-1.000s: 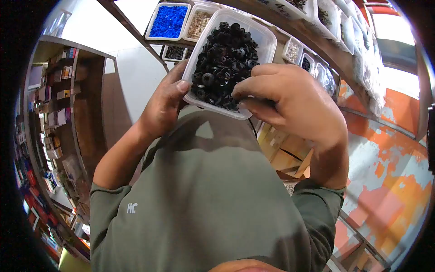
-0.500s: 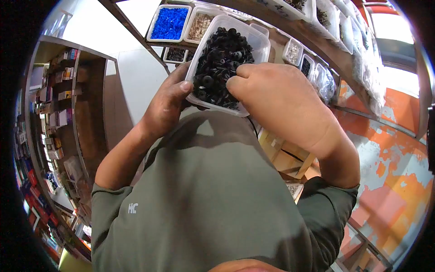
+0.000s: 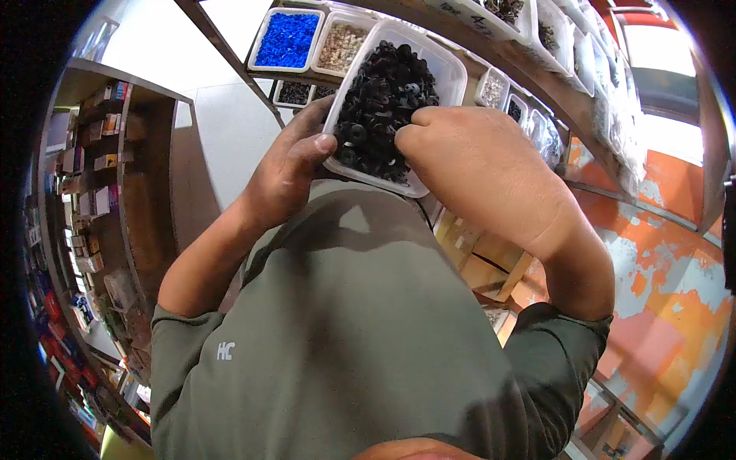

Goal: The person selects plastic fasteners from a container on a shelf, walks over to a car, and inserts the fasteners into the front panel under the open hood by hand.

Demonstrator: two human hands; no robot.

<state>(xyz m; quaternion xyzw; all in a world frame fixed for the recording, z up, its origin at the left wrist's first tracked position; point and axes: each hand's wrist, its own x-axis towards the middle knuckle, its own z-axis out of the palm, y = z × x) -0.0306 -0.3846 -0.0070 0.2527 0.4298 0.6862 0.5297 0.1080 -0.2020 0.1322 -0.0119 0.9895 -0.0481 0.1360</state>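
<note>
A clear plastic tub holding a heap of small black parts is tilted in front of my chest. My left hand grips its left side, the thumb on the rim and the other fingers behind or under it. Over the tub's right side, my right hand is curled with its knuckles at the black parts. Its fingertips are turned down out of view, and anything between them is hidden.
Beyond the tub, a shelf carries a bin of blue pieces and a bin of beige pieces. More bins line the upper right shelf. A tall shelf unit with boxes stands at the left.
My right hand has rolled over so its back faces up and its fingertips are hidden, with the forearm swung outward to the right. The tub has shifted slightly in my left hand.
</note>
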